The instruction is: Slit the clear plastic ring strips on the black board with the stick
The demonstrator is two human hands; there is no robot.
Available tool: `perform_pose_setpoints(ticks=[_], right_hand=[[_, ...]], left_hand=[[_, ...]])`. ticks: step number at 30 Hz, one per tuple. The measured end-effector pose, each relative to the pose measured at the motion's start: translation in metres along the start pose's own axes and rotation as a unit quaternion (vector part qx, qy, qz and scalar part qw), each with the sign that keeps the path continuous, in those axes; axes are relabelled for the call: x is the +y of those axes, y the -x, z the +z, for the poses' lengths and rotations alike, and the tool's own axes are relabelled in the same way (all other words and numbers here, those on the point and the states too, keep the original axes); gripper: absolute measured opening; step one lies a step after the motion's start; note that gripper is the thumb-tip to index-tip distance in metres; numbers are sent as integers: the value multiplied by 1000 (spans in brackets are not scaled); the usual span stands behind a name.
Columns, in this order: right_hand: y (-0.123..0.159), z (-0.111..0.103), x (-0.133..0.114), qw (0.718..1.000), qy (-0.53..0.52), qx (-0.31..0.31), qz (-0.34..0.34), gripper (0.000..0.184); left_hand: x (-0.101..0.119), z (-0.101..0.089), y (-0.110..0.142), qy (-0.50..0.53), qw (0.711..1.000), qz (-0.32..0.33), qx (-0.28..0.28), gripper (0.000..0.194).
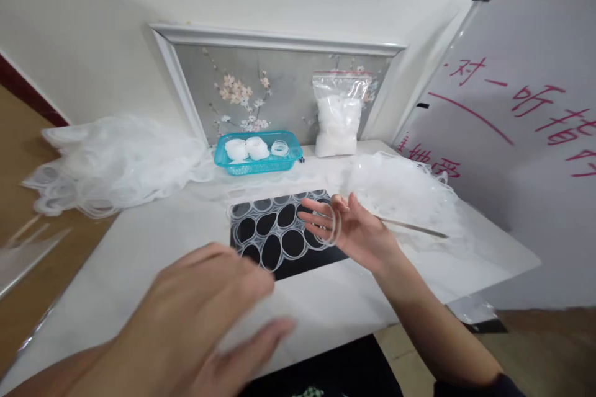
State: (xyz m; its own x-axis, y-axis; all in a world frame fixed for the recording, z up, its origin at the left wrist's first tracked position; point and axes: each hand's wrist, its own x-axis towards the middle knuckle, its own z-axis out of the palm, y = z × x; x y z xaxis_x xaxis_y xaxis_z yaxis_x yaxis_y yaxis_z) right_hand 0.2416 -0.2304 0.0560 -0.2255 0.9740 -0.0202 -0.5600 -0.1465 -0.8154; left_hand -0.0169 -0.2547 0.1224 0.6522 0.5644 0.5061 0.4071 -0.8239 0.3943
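My right hand [356, 229] is palm up above the right edge of a black mat, three fingers stretched out. Thin translucent white rings [336, 226] are looped around those fingers. A slender rod-like tool [414, 227] sticks out behind the thumb and seems pinched between thumb and forefinger; its tip is hidden. Close to the camera, my left hand [209, 304] is blurred, its thumb apart from the bent fingers and nothing visible between them. On the black mat [288, 270] lies a translucent sheet with round holes [282, 229].
A blue basket [258, 164] with rolls of white rings stands at the back of the white table [153, 236]. Beside it is a zip bag of white pieces [339, 118]. Piles of translucent sheets lie left [125, 161] and right [400, 198]. A whiteboard [526, 217] borders the right side.
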Motion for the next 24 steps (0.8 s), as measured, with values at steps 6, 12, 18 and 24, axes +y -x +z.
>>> perform_pose_setpoints(ticks=[6, 12, 18, 24], right_hand=[[-4, 47, -5, 997, -46, -42, -40, 41], [-14, 81, -8, 996, 0, -52, -74, 33], [-26, 96, 0, 996, 10, -68, -60, 29], [-38, 85, 6, 998, 20, -52, -9, 38]], left_hand=[[-15, 26, -53, 105, 975, -176, -85, 20], [-21, 25, -57, 238, 925, -293, -55, 23], [-29, 23, -53, 308, 895, -320, -34, 18], [-39, 28, -53, 399, 861, -309, -57, 19]])
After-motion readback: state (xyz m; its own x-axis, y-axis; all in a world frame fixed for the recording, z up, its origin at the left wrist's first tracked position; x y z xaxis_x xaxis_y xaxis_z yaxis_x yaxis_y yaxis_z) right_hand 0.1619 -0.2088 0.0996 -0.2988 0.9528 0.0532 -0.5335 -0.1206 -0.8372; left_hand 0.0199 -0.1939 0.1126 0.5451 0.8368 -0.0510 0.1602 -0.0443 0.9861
